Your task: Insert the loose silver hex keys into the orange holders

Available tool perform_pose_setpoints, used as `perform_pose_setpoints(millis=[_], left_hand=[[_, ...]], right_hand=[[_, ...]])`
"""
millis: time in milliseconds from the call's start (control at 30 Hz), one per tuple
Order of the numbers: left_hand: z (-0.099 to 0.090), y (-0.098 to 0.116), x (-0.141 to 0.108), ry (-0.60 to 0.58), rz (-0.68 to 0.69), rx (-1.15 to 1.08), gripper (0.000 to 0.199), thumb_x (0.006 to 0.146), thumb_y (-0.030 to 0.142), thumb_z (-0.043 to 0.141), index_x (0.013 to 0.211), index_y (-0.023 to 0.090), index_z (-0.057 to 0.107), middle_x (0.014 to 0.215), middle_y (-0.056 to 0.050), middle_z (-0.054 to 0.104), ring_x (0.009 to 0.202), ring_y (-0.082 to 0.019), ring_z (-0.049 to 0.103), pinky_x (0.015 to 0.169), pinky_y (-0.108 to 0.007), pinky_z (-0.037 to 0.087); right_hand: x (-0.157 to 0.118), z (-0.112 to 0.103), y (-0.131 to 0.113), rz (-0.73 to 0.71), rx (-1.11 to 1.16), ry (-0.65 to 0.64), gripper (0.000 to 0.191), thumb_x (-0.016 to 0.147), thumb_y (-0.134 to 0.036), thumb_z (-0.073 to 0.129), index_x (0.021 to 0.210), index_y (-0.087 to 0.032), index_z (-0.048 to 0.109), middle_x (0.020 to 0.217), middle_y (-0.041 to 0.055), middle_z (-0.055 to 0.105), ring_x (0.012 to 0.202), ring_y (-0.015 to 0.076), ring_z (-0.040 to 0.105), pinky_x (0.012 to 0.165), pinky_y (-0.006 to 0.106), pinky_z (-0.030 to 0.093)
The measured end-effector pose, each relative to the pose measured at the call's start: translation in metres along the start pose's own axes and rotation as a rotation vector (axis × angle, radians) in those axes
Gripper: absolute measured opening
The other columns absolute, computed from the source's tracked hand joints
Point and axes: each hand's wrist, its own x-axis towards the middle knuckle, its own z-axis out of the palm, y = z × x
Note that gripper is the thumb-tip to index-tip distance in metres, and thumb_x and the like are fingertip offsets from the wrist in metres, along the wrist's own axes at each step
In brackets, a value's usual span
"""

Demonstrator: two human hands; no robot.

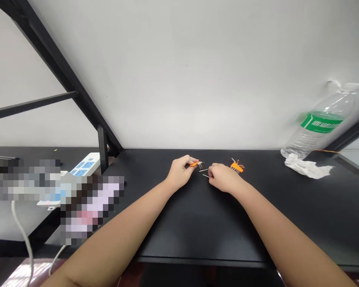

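My left hand (pixel 181 172) pinches an orange hex key holder (pixel 194 164) just above the black table (pixel 206 223). Short metal hex keys (pixel 200 164) stick out of its right end. Facing it, my right hand (pixel 221 176) is closed, with a thin metal hex key (pixel 206 175) poking out from its fingers to the left. Another metal rod (pixel 203 170) shows between the hands; whether my right fingers touch it I cannot tell. A second orange holder (pixel 237 167), with several hex keys in it, lies on the table just beyond my right hand.
A clear bottle with a green label (pixel 321 122) stands at the back right against the wall, a crumpled white tissue (pixel 308 166) before it. On the left are a white power strip (pixel 86 164), a white cable (pixel 22 227), blurred-out items and a black metal frame (pixel 102 147).
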Motion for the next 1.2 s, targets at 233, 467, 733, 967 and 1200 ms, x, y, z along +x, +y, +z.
perform_pose_setpoints(millis=[233, 467, 733, 967, 1200], left_hand=[[-0.002, 0.003, -0.001, -0.005, 0.014, 0.036, 0.011, 0.084, 0.014, 0.065, 0.076, 0.02, 0.066, 0.101, -0.003, 0.078, 0.091, -0.019, 0.075, 0.08, -0.034, 0.062], [-0.002, 0.007, -0.001, -0.036, 0.068, 0.103, 0.018, 0.083, 0.008, 0.064, 0.089, 0.022, 0.074, 0.101, -0.001, 0.079, 0.092, -0.018, 0.074, 0.084, -0.032, 0.061], [-0.003, 0.004, -0.001, -0.046, 0.084, 0.137, 0.019, 0.084, 0.009, 0.065, 0.093, 0.023, 0.074, 0.101, -0.001, 0.079, 0.091, -0.018, 0.075, 0.082, -0.031, 0.062], [-0.004, 0.007, -0.001, -0.064, 0.108, 0.186, 0.025, 0.084, 0.005, 0.063, 0.097, 0.023, 0.075, 0.101, 0.0, 0.079, 0.091, -0.017, 0.075, 0.084, -0.031, 0.061], [-0.004, 0.004, -0.002, -0.081, 0.129, 0.191, 0.027, 0.085, 0.007, 0.065, 0.103, 0.024, 0.074, 0.101, 0.0, 0.079, 0.091, -0.017, 0.075, 0.086, -0.031, 0.062]], right_hand=[[-0.012, -0.01, -0.01, -0.098, 0.142, 0.076, 0.009, 0.077, -0.012, 0.058, 0.077, -0.02, 0.058, 0.079, 0.0018, 0.066, 0.065, 0.0145, 0.056, 0.057, 0.026, 0.032], [-0.01, -0.012, -0.007, -0.19, 0.339, 0.314, 0.007, 0.084, -0.016, 0.056, 0.082, -0.022, 0.055, 0.072, -0.0025, 0.062, 0.062, 0.0124, 0.05, 0.059, 0.025, 0.032], [-0.009, -0.011, -0.005, -0.227, 0.295, 0.302, 0.009, 0.092, -0.018, 0.053, 0.084, -0.021, 0.057, 0.075, -0.0005, 0.063, 0.062, 0.0129, 0.05, 0.059, 0.025, 0.031], [-0.011, -0.015, -0.004, -0.249, 0.263, 0.297, 0.014, 0.096, -0.02, 0.049, 0.085, -0.021, 0.058, 0.08, 0.0005, 0.065, 0.066, 0.0134, 0.052, 0.062, 0.026, 0.034], [-0.011, -0.017, -0.001, -0.29, 0.365, 0.297, 0.017, 0.099, -0.02, 0.048, 0.086, -0.021, 0.06, 0.084, 0.001, 0.067, 0.072, 0.0144, 0.056, 0.066, 0.027, 0.039]])
